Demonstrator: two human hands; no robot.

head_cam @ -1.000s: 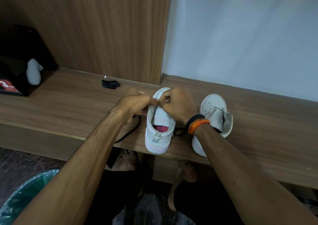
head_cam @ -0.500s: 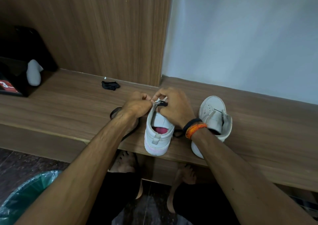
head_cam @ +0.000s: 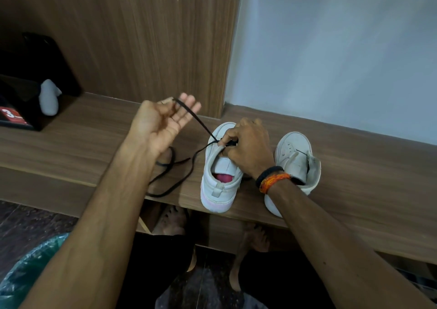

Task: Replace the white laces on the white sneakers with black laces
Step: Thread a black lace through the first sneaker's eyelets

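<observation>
**Black lace drawn through a far eyelet**

Left hand (head_cam: 163, 124) pinching the black lace (head_cam: 199, 124), raised left of the near sneaker (head_cam: 221, 171); right hand (head_cam: 248, 146) pinching it at the eyelet. Limp, light, likely best held near the tip. Slack looped on the desk (head_cam: 71, 148). Second sneaker (head_cam: 294, 157) right, unlaced. Green-lined bin (head_cam: 28, 268) near left, contents unclear.

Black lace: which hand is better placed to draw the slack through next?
Left. The left hand pinches the black lace, raised clear of the sneaker. The right hand is holding it at the eyelets.
</observation>
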